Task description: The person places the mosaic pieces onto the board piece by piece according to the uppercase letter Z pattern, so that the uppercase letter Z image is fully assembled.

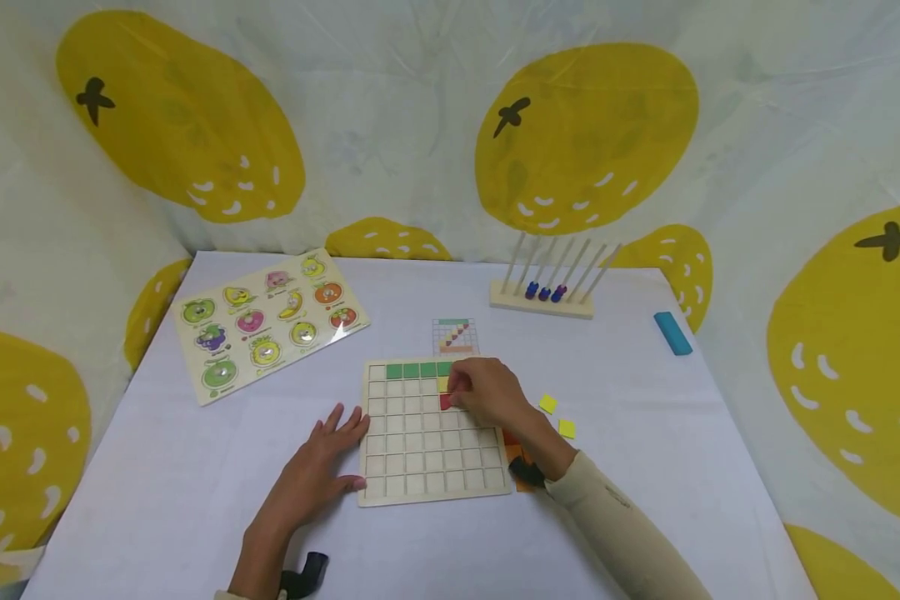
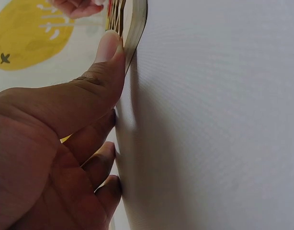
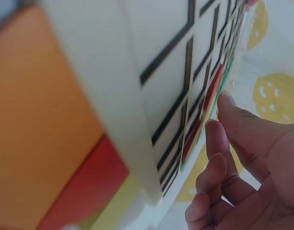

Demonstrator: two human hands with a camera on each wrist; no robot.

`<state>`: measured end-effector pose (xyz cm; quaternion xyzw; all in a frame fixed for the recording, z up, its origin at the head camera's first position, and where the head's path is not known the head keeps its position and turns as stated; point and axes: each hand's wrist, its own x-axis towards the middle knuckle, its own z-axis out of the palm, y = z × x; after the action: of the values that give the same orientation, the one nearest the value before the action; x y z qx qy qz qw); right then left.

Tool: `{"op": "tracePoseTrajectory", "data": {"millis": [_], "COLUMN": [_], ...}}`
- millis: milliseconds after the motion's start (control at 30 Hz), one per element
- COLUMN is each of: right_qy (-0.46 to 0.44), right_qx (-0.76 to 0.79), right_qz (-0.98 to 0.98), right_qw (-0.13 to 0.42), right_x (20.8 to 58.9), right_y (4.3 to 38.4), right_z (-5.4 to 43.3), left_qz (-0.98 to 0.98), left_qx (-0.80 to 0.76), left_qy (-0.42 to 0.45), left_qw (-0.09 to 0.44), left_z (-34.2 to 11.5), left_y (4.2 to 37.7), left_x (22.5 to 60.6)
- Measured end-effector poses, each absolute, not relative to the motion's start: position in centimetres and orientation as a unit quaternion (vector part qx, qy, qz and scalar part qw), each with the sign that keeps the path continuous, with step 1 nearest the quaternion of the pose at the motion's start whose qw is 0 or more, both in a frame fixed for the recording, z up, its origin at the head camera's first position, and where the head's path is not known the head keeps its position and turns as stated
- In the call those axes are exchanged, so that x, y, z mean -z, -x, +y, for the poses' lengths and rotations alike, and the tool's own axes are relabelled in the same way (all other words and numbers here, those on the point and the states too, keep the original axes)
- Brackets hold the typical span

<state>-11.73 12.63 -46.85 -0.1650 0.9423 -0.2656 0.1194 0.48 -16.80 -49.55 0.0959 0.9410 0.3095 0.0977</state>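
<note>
A wooden grid board (image 1: 414,502) lies on the table, with green tiles (image 1: 411,370) along its far row. Below them show a yellow tile (image 1: 442,384) and a red tile (image 1: 445,402). My right hand (image 1: 487,392) is over the board's far right part, fingertips right at the red tile. In the right wrist view a gap shows between thumb and index finger (image 3: 216,136), beside red tiles (image 3: 213,88) in the grid. Fingers spread, my left hand (image 1: 317,467) rests at the board's left edge, its thumb (image 2: 107,48) against the near left corner.
A pattern card (image 1: 455,333) lies just beyond the board. Loose yellow tiles (image 1: 547,404) and orange tiles (image 1: 523,483) are at its right. A fruit puzzle board (image 1: 273,325) is at the far left. A peg stand with beads (image 1: 543,306) and a teal block (image 1: 672,333) sit at the far right.
</note>
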Motion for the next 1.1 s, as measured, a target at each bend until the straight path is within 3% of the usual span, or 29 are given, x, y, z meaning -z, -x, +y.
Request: {"op": "tracePoseTrajectory", "data": {"millis": [667,1100], "right_qy": [0.019,0.007], "right_qx": [0.249,0.250], "right_qz": [0.964,0.962], "right_qw": [0.088,0.110], "right_x": [47.1,47.8], "right_y": [9.7,9.8], "right_z": [24.8,25.0], "left_qz": [0.944,0.942], "left_qx": [-0.295,-0.299], "left_qy": [-0.110,-0.108], "left_qw": [0.103,0.105], "left_z": [-16.9,-16.9], "left_y": [-0.3,-0.3], "left_x": [49.5,49.6]}}
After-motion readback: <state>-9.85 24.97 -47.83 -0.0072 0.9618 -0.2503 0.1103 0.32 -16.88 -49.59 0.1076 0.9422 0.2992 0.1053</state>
